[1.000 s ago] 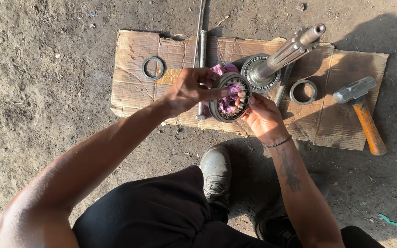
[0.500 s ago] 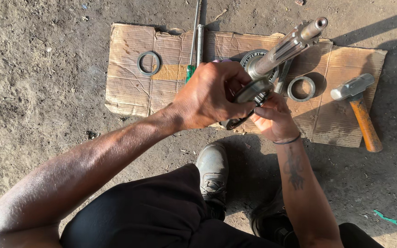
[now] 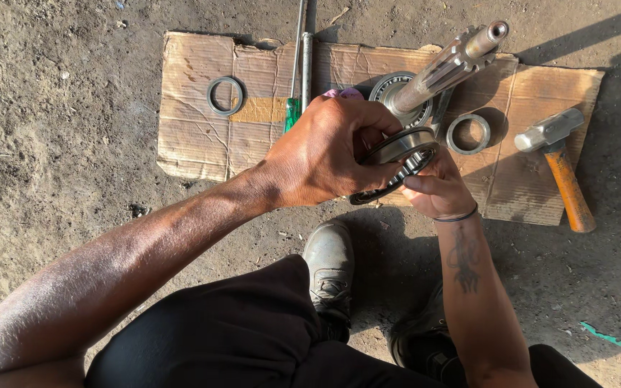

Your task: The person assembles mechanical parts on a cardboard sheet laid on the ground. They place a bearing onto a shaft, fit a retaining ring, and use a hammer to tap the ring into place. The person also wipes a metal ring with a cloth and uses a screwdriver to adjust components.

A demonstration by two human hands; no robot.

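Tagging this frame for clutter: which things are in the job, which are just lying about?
In hand:
- bearing, held by left hand and right hand
- splined shaft standing just behind

Lying about:
- hammer
- flat ring
- thick ring
- green-handled screwdriver
- metal rod
- cardboard under all

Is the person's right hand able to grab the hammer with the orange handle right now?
Probably not right away. The right hand is busy holding the round bearing together with the left hand. The hammer lies apart on the cardboard, with nothing blocking it, so a freed hand likely could.
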